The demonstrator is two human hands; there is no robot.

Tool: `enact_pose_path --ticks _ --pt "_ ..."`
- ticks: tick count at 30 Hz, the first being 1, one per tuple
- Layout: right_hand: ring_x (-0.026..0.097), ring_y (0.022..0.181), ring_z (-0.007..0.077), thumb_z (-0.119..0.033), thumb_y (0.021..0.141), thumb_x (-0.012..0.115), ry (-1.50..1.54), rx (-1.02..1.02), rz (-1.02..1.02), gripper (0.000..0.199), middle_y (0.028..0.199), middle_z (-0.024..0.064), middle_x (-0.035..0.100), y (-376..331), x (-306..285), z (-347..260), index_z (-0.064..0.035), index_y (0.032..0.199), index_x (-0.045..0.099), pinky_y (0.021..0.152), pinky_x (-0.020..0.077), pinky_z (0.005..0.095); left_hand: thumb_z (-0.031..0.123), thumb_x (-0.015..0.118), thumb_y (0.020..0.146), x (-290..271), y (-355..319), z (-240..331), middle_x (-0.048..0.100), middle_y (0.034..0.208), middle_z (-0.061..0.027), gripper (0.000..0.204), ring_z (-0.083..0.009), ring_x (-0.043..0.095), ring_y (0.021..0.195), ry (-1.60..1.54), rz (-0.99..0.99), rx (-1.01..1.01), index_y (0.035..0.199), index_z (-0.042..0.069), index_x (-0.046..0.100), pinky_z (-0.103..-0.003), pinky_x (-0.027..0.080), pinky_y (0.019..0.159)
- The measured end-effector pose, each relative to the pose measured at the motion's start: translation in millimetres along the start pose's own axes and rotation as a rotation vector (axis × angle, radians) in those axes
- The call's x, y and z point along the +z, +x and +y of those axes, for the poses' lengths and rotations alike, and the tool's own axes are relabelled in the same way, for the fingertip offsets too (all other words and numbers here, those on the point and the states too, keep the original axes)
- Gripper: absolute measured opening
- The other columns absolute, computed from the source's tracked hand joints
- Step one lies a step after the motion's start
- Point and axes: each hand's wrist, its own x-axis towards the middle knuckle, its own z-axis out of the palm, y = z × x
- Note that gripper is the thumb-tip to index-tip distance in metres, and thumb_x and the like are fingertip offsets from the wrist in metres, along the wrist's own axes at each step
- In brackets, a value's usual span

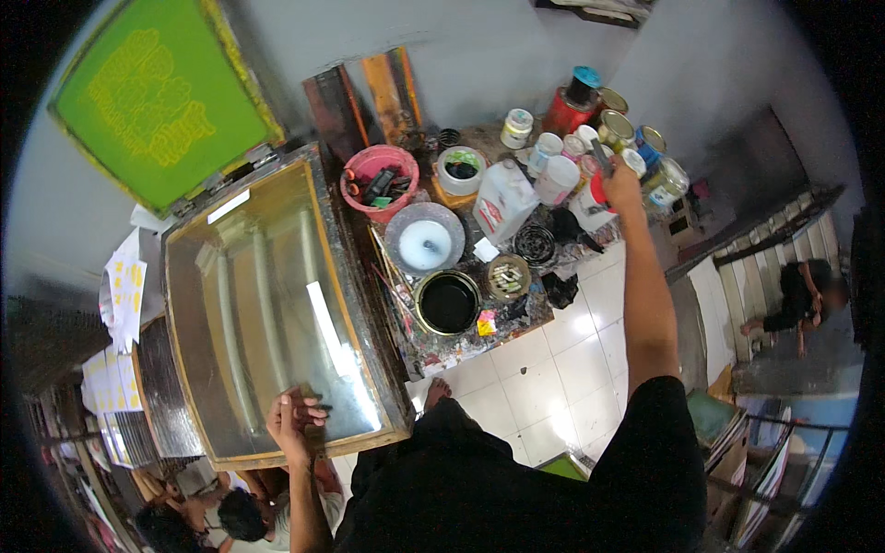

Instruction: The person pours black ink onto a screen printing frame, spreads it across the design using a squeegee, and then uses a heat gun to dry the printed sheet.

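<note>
My right arm stretches forward over the paint-stained bench (419, 355). The fingers of my right hand (623, 187) are closed on a flat grey tool (601, 157), its exact kind unclear, among crowded jars and cups. A white container with a red part (590, 205) sits just below that hand. Near the front edge of a wood-framed glass light table (277, 304), my left hand (295, 422) rests with loosely bent fingers and nothing visible in them. Pale tubes show beneath the glass.
A green printing screen (161, 106) stands raised behind the glass. The bench bears a pink basin (380, 182), a bowl of white liquid (425, 241), a tin of black liquid (447, 302) and a plastic jug (505, 201). Other people (244, 514) are at lower left; one person (800, 295) sits far right.
</note>
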Motion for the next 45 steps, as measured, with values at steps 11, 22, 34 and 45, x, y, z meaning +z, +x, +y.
enact_pose_path --ticks 11,22,34,45 --pt "0.066 0.103 0.0413 -0.013 0.08 0.067 0.026 -0.303 -0.122 0.044 0.11 0.0267 0.068 48.7 11.4 -40.2 -0.0088 0.124 0.068 0.093 0.0505 0.0464 0.032 0.056 0.102 5.5 -1.6 -5.6 0.068 0.084 -0.0169 0.04 -0.0206 0.067 0.061 -0.056 0.029 0.078 0.116 -0.005 0.061 -0.028 0.052 0.05" --pt "0.065 0.101 0.0423 -0.017 0.085 0.065 -0.167 -0.239 -0.151 0.047 0.104 0.0261 0.068 61.9 43.8 -44.9 -0.0134 0.131 0.064 0.092 0.0498 0.0477 0.028 0.055 0.103 3.5 -5.2 -10.5 0.067 0.082 -0.0172 0.036 -0.0218 0.066 0.059 -0.129 0.07 0.069 0.117 -0.006 0.06 -0.029 0.051 0.048" --pt "0.066 0.103 0.0427 -0.029 0.085 0.068 -0.313 -0.188 -0.264 0.034 0.105 0.0249 0.069 87.1 133.7 -16.7 0.0 0.103 0.07 0.092 0.0513 0.0485 0.029 0.056 0.103 5.1 -4.2 -9.7 0.067 0.083 -0.0177 0.037 -0.0209 0.066 0.06 -0.15 0.072 0.071 0.117 -0.004 0.061 -0.029 0.05 0.049" --pt "0.066 0.103 0.0387 -0.024 0.091 0.067 0.137 -0.161 -0.016 0.037 0.11 0.0232 0.069 12.7 22.3 -87.2 -0.0014 0.12 0.067 0.09 0.051 0.0448 0.029 0.054 0.103 0.2 -5.3 -9.7 0.067 0.083 -0.0192 0.039 -0.0229 0.066 0.06 -0.114 0.045 0.085 0.116 -0.007 0.06 -0.03 0.053 0.05"
